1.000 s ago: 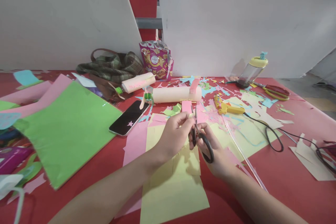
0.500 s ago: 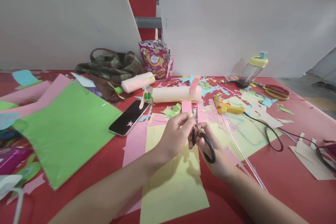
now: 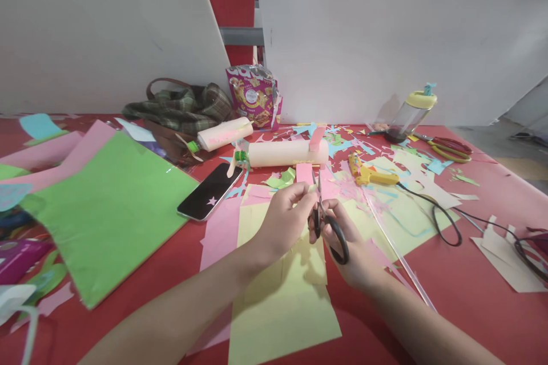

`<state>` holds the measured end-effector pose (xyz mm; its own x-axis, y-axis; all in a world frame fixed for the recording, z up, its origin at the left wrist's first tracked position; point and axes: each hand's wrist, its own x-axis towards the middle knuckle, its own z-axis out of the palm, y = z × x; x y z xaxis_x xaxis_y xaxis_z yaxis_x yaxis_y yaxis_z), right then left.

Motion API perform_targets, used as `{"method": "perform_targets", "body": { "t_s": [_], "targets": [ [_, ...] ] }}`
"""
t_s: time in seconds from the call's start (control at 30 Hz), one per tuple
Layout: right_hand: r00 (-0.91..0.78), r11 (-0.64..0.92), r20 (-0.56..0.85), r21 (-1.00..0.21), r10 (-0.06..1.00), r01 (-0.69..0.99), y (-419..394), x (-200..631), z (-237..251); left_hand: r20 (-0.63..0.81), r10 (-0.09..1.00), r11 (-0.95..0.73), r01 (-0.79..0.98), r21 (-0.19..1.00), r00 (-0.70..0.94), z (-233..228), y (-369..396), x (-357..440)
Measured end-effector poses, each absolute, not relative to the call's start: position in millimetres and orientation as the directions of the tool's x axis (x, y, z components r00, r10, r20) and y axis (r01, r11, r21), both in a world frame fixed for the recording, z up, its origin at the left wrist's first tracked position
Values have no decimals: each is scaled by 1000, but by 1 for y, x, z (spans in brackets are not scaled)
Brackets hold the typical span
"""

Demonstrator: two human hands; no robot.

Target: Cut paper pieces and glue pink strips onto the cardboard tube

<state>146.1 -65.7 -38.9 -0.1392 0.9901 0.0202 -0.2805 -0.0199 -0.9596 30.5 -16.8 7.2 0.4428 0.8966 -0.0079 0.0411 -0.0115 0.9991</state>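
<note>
Two hands meet above the middle of the bench. The right hand has its grip closed on the black scissors, with fingers through the round handles and the blades pointing up. The left hand pinches a tiny bit of paper between thumb and finger, right against the blades. The bit is so small that its shape is hard to tell.

Paper this small is very light and floppy. It should bend or tear if squeezed hard, and it could slip away easily, so a soft pinch at the edge, close to the blades, looks best. The scissors are hard and sharp, so the loops are the safe place to hold them.

Under the hands lies a yellow sheet on top of a pink sheet. Just past the hands sits a paper tube on its side, and a phone lies to the left of it. A big green sheet lies farther left. To the right are a yellow glue gun with a black cord, a clear stick, a bottle and another pair of scissors.

The bench is red and covered with many paper scraps. At the back are a snack bag, a plaid bag and white boards.
</note>
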Motion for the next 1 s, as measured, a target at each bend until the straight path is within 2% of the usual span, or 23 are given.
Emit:
{"method": "perform_targets", "body": {
  "t_s": [0.43, 0.7, 0.9, 1.0],
  "targets": [
    [-132, -37, 5, -950, 991, -309, -64, 144, -35, 20, 910, -81, 131, 988, 414, 8, -17, 29],
    [-108, -47, -17, -958, 994, -284, -63, 144, -35, -4, 910, -56, 133, 990, 414, 14, -9, 26],
    [-42, -11, 4, -933, 999, -360, -61, 144, -36, -34, 819, -81, 174, 981, 573, 19, -2, 18],
    [-16, 24, 31, -930, 999, -366, -60, 144, -32, -80, 741, -138, 268, 953, 666, 22, 2, 13]
  ]
}}
